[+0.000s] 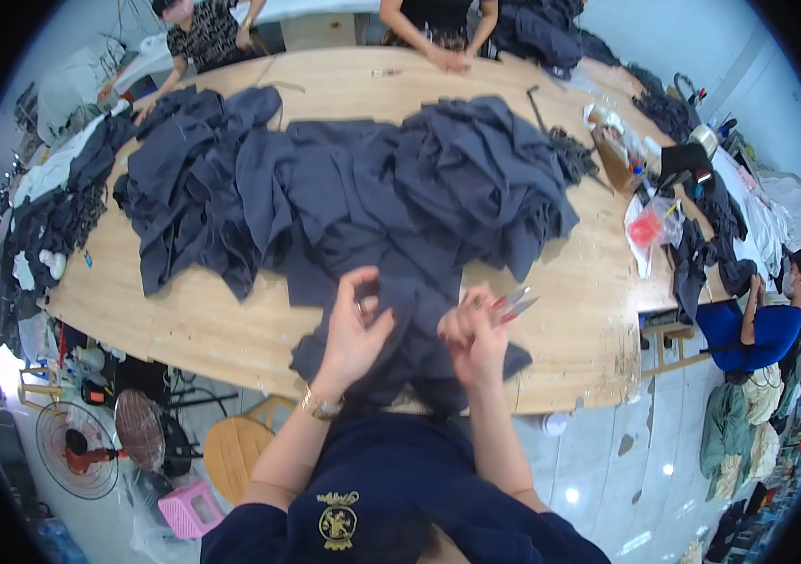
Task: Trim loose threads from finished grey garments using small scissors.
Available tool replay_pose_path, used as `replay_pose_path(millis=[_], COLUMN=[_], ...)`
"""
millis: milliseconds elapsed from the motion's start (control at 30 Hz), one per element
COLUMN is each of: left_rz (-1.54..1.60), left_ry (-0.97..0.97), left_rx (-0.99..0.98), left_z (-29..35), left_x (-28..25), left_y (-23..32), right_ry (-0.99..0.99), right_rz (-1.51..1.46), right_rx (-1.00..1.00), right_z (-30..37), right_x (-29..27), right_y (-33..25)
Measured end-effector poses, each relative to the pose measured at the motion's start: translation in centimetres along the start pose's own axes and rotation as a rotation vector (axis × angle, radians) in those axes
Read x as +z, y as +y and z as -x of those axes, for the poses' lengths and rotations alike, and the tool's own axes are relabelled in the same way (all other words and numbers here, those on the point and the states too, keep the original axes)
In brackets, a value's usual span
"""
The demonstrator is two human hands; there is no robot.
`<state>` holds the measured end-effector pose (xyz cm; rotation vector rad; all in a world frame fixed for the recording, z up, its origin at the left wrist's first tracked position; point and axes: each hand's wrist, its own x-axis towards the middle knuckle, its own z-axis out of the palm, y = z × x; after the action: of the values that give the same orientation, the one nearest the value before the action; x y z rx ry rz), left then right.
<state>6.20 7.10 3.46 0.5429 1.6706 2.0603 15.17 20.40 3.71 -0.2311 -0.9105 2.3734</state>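
Note:
A dark blue-grey garment lies at the front edge of the table and hangs toward me. Over its left part is my left hand, its fingers curved and apart from the thumb, with nothing seen between them. My right hand is closed round red-handled thread snips, whose pale blades point to the right. Beyond my hands, more cloth of the same colour spreads across the middle, with a crumpled garment heap on the right and another heap on the left.
The wooden table has a curved edge. Two people stand at its far side; a person in blue sits at right. Bags and cloth cover the right end, including a clear bag. A stool and fan stand at lower left.

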Motion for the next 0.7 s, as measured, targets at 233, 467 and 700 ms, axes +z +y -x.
replay_pose_path(millis=[233,467,700], left_rz=[0.010,-0.109,-0.055], left_ry=[-0.042,-0.061,-0.162], left_rx=[-0.042,-0.012,-0.113], left_z=[0.3,1.3,1.3], left_x=[0.0,0.7,0.4], left_y=[1.3,1.5,2.1], right_ry=[0.109,-0.106,-0.011], right_rz=[0.397,0.977,1.036], right_rx=[-0.163,-0.207,-0.377], right_z=[-0.1,0.4,0.3], right_x=[0.1,1.6,1.0], right_y=[-0.7,2.2,3.2])
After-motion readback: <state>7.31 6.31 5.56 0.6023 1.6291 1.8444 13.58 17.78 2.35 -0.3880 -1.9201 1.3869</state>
